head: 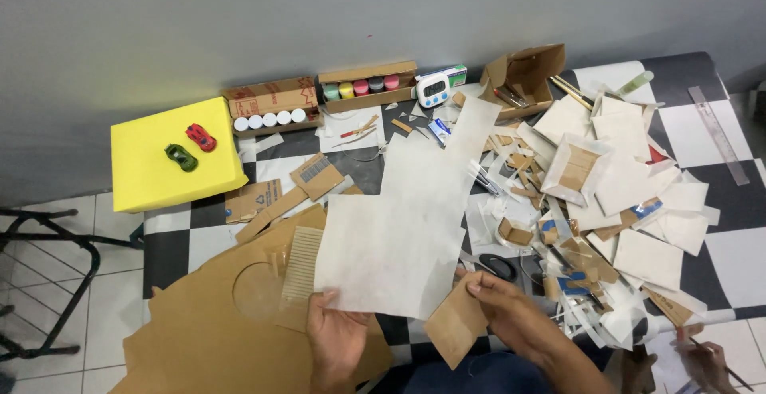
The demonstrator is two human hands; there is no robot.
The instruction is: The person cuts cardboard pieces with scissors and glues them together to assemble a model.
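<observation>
Head view: left hand [335,338] grip pinched on thin, matte white paper sheet [391,242]; right hand [507,306] grip clamping flat brown cardboard piece [456,324], both above checkered table [171,242].

place: craft workshop | cues: cardboard scraps [263,202], paint pots [357,88], ruler [720,135]

Paper sheet [399,242] over cardboard [239,314]; scraps [606,202] right; toy cars [191,147] far left.

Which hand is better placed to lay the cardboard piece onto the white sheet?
Right hand: it already holds the cardboard piece beside the sheet. Left hand grips the sheet's lower edge.
</observation>
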